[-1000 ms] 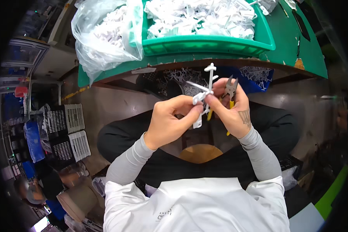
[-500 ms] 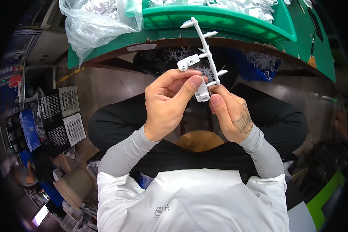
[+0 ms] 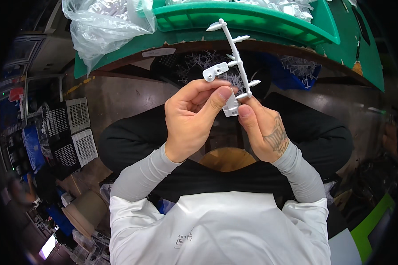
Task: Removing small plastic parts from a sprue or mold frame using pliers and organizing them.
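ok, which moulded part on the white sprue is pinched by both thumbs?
The bottom part, at the sprue's lower end; the bracket part higher up is untouched.

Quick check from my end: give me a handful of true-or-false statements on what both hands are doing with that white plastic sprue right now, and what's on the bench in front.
1. Both hands grip the white plastic sprue. True: the left hand and the right hand pinch its lower end.
2. The sprue lies flat on the bench. False: it is held up in the air, in front of the bench edge.
3. A small white part hangs on the sprue's left side. True.
4. The green tray holds red parts. False: they are white.
5. A clear plastic bag sits left of the tray. True.
6. The right hand holds cutters. False: only the sprue.
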Demonstrator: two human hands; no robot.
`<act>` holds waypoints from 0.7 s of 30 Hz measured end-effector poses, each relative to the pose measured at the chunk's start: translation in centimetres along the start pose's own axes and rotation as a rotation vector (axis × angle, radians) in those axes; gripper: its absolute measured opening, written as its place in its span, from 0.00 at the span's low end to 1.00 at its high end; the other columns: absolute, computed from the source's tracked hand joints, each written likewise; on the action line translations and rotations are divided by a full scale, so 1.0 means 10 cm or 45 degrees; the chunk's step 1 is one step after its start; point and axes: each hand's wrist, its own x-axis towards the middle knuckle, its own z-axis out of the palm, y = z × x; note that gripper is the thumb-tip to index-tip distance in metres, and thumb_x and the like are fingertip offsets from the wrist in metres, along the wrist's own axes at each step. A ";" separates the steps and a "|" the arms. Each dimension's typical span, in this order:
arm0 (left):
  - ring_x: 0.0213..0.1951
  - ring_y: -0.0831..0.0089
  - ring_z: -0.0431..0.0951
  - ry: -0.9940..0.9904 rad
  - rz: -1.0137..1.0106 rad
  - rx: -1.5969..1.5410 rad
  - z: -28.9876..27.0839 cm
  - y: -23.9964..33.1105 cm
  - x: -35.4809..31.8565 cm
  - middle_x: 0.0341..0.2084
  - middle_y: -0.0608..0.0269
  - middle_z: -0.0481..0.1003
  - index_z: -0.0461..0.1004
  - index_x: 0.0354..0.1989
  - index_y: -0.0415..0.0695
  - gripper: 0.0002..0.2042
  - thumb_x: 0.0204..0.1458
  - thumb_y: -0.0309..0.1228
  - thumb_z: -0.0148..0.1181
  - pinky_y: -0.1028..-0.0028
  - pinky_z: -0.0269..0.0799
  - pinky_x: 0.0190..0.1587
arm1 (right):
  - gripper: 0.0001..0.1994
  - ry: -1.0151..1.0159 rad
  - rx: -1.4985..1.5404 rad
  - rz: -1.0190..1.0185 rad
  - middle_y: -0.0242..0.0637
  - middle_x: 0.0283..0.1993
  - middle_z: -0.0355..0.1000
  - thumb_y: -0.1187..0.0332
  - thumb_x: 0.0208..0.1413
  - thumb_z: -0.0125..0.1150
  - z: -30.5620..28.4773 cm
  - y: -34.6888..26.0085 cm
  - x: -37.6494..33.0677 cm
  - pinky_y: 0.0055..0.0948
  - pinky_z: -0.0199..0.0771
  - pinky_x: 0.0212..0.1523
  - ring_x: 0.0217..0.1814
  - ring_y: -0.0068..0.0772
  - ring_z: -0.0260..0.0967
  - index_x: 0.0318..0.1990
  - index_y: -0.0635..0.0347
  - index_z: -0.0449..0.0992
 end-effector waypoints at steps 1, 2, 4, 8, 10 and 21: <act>0.44 0.73 0.81 0.000 -0.001 0.000 0.00 0.00 0.00 0.40 0.52 0.81 0.76 0.46 0.33 0.10 0.58 0.26 0.63 0.77 0.76 0.47 | 0.12 0.005 -0.020 -0.011 0.47 0.25 0.74 0.65 0.68 0.47 0.00 0.01 0.00 0.41 0.71 0.28 0.28 0.50 0.75 0.49 0.62 0.73; 0.43 0.73 0.81 -0.001 -0.002 0.010 0.00 0.00 0.00 0.40 0.52 0.81 0.76 0.45 0.33 0.10 0.59 0.26 0.63 0.78 0.76 0.47 | 0.12 0.010 -0.041 -0.022 0.46 0.25 0.74 0.65 0.68 0.47 0.01 0.01 0.00 0.40 0.72 0.28 0.27 0.50 0.75 0.50 0.61 0.73; 0.43 0.73 0.81 0.000 -0.002 0.022 0.01 0.01 -0.01 0.40 0.52 0.81 0.76 0.45 0.33 0.10 0.59 0.26 0.63 0.78 0.76 0.47 | 0.12 0.006 -0.036 -0.011 0.46 0.25 0.74 0.64 0.69 0.47 0.01 0.00 0.00 0.40 0.72 0.27 0.27 0.50 0.75 0.50 0.61 0.73; 0.43 0.73 0.81 0.028 -0.006 0.036 0.02 -0.02 -0.01 0.39 0.52 0.81 0.75 0.46 0.33 0.11 0.59 0.26 0.63 0.78 0.76 0.47 | 0.13 0.013 -0.068 -0.006 0.45 0.25 0.75 0.63 0.69 0.46 0.01 0.00 0.01 0.39 0.74 0.26 0.26 0.50 0.76 0.49 0.61 0.73; 0.43 0.74 0.81 0.026 0.002 0.044 0.05 -0.03 -0.01 0.38 0.52 0.82 0.72 0.48 0.33 0.12 0.59 0.27 0.62 0.78 0.76 0.46 | 0.13 0.032 -0.077 -0.009 0.45 0.24 0.75 0.63 0.69 0.46 0.03 0.01 0.00 0.39 0.73 0.25 0.25 0.50 0.76 0.49 0.61 0.73; 0.25 0.87 0.67 0.246 0.294 0.387 0.10 -0.30 0.07 0.26 0.69 0.68 0.66 0.44 0.42 0.14 0.67 0.41 0.49 0.84 0.64 0.28 | 0.13 -0.028 -0.237 -0.034 0.45 0.19 0.70 0.61 0.70 0.46 0.13 -0.02 -0.01 0.41 0.70 0.22 0.21 0.50 0.73 0.38 0.59 0.71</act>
